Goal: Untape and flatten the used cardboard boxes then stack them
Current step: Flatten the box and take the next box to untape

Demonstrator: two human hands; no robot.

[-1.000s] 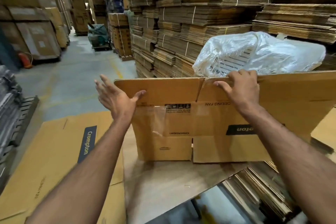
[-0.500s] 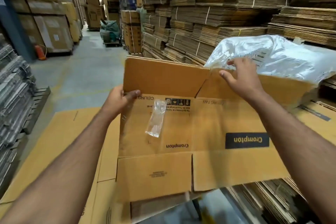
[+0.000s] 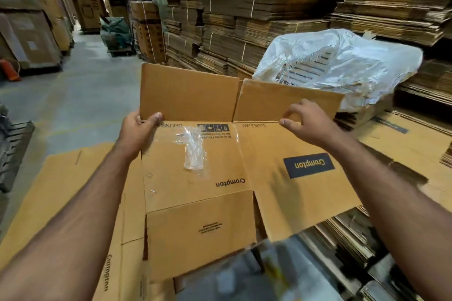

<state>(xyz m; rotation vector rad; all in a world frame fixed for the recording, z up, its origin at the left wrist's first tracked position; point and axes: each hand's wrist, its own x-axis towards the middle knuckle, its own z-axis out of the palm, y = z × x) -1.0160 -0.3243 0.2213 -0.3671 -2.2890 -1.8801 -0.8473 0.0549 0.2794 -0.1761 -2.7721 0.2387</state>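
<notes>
Both hands meet a flattened Crompton cardboard box (image 3: pixel 220 178) held out in front of the person. At its left edge, the left hand (image 3: pixel 138 129) grips the fold below the far flaps, thumb on top. A strip of clear tape (image 3: pixel 194 151) clings to the left panel. The right hand (image 3: pixel 308 122) hovers above the right panel, fingers loosely curled, holding nothing. Beneath lies another flattened carton (image 3: pixel 73 190); a white plastic sack (image 3: pixel 342 61) sits beyond, at right.
</notes>
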